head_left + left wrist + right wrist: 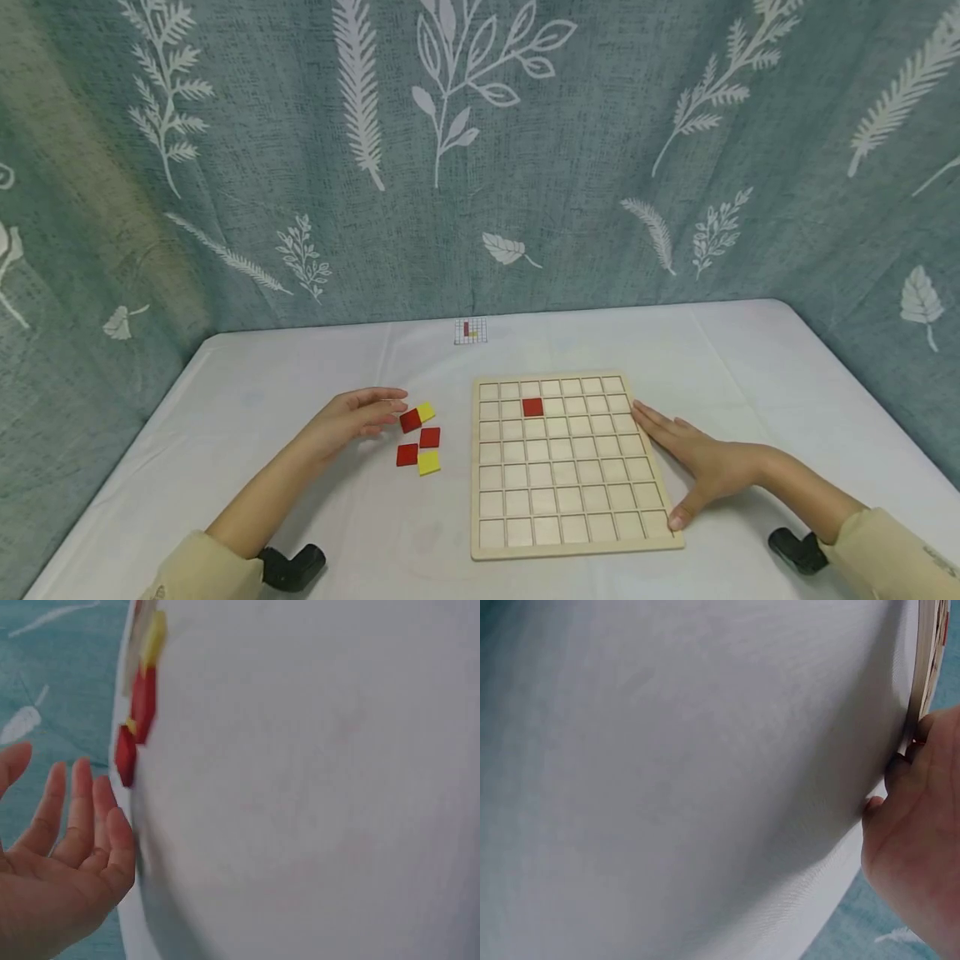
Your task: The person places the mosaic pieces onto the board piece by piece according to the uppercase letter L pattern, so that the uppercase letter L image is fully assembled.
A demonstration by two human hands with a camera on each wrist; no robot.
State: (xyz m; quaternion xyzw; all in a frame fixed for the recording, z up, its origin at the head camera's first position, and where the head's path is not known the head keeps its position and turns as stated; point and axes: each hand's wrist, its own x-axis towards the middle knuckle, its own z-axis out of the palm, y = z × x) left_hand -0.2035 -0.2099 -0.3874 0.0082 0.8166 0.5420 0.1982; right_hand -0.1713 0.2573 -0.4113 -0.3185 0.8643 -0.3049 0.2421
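In the head view my left hand (347, 427) hovers at the left of a small group of square tiles, fingers loosely extended and holding nothing. Its fingertips are right by a red tile (410, 420), which touches a yellow tile (426, 412). Nearer to me lie two more red tiles (430, 437) and another yellow tile (429, 462). My right hand (708, 462) rests along the right edge of a wooden grid board (483, 554), fingers straight and thumb on the near right corner. One red tile (532, 407) sits in a cell of the board's second row from the far side.
A small printed card (470, 331) with a grid and red and yellow marks lies near the table's far edge. White cloth covers the table (360, 533). A teal leaf-patterned curtain (480, 208) hangs behind it. Black wrist devices (292, 568) show under both sleeves.
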